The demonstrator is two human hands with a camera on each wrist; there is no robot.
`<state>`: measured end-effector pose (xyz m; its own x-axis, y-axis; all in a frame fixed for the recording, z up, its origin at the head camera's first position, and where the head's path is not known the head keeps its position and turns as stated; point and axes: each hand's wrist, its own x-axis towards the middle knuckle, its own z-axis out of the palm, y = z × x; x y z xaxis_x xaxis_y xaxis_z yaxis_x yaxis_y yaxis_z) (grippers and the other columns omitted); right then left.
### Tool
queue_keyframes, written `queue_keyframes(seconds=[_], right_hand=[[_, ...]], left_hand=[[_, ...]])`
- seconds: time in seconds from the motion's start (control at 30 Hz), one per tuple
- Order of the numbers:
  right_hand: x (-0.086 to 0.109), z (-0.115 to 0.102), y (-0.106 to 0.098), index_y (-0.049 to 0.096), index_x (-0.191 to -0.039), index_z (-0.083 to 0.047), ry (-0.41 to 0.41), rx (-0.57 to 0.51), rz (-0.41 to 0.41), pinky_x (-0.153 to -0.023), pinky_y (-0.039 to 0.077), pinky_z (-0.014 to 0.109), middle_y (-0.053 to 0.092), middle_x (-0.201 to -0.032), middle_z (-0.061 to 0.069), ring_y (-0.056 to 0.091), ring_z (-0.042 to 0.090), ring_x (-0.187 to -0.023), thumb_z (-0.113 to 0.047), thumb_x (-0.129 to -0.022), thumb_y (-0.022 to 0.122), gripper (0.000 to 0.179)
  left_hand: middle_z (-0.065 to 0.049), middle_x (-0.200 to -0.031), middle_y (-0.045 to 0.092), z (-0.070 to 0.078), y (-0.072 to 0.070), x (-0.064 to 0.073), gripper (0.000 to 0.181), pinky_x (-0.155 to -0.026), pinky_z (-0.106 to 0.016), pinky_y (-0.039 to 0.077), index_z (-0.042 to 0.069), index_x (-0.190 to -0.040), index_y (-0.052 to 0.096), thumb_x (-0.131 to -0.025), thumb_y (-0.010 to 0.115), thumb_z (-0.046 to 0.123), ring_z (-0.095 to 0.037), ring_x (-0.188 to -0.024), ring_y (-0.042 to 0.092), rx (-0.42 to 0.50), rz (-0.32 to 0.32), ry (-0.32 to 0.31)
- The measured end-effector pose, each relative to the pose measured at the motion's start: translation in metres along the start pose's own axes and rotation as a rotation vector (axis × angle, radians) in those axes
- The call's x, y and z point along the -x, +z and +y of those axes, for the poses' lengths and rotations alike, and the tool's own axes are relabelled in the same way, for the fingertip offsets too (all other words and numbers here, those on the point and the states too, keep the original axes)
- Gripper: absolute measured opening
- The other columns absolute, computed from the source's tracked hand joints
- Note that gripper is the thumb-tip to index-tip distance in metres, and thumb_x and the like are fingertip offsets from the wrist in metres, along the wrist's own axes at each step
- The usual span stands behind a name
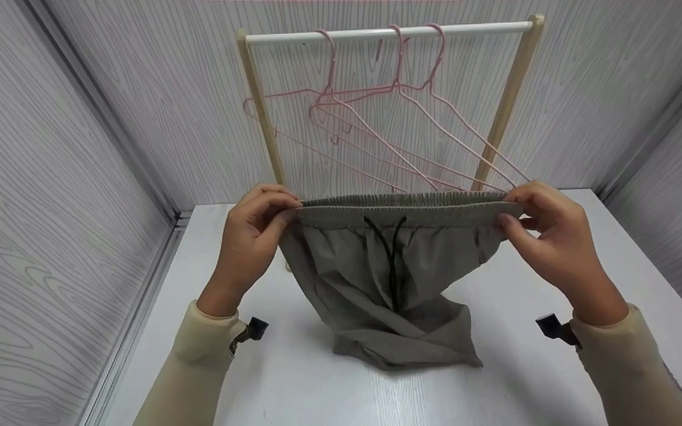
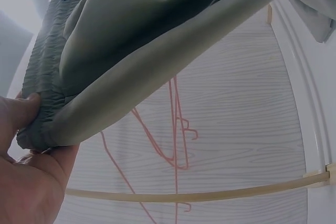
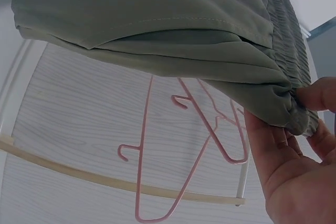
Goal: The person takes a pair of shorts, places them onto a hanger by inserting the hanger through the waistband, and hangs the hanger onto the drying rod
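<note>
Two sides of an elastic waistband (image 1: 341, 217) are held, one in the left hand (image 1: 247, 234), the other in the right hand (image 1: 557, 239). In each grip the gathered cloth is pinched between thumb and curled fingers, the thumb being laid on the front face. By the wide spacing of the grips, it would seem, the band is drawn out roughly level and its mouth parted, with the black drawstring (image 1: 393, 272) turned to the front. As only the top edge is pinched, the weight is probably left to the cloth itself, so that the lower part is dropped in loose folds.

The olive-grey drawstring pants (image 1: 341, 254) are thus placed between the two grips, touched by both at the band; the body is hung below them, and its bottom appears to be rested on the white table (image 1: 293, 390). The drawstring is set about midway between the grips. Beyond them, three pink hangers (image 1: 400, 56) are hooked on the white rail (image 1: 483, 29) of a wooden-sided rack.
</note>
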<state>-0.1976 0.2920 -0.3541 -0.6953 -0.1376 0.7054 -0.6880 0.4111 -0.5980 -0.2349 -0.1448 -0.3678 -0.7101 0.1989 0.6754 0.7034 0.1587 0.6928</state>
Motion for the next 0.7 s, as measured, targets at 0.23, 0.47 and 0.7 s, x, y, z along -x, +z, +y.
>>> queue_keyframes(seconds=[0.23,0.47,0.7], right_hand=[[-0.002,-0.005,0.001,0.07,-0.106,0.011,-0.01,-0.009,0.045,-0.074,0.06,0.016,0.066,-0.103,0.011,0.07,0.01,-0.085,0.024,-0.09,0.066,0.021],[-0.005,-0.01,0.003,0.07,-0.107,0.015,-0.034,-0.076,0.09,-0.071,0.059,0.017,0.066,-0.102,0.011,0.067,0.012,-0.079,0.025,-0.091,0.064,0.02],[-0.008,-0.013,0.003,0.069,-0.109,0.016,-0.051,-0.11,0.093,-0.07,0.058,0.018,0.066,-0.104,0.013,0.066,0.014,-0.079,0.025,-0.091,0.063,0.02]], left_hand=[[-0.007,-0.121,0.068,0.006,-0.002,-0.005,0.016,-0.093,-0.03,0.06,0.007,-0.113,0.079,-0.105,0.067,-0.002,-0.026,-0.109,0.069,0.034,0.013,0.041],[-0.008,-0.119,0.068,0.011,-0.004,-0.009,0.017,-0.091,-0.029,0.06,0.007,-0.112,0.08,-0.105,0.067,-0.002,-0.026,-0.107,0.069,0.043,0.025,0.06],[-0.007,-0.119,0.068,0.016,-0.006,-0.012,0.017,-0.077,-0.025,0.056,0.007,-0.111,0.08,-0.105,0.068,-0.002,-0.023,-0.098,0.067,0.03,0.039,0.064]])
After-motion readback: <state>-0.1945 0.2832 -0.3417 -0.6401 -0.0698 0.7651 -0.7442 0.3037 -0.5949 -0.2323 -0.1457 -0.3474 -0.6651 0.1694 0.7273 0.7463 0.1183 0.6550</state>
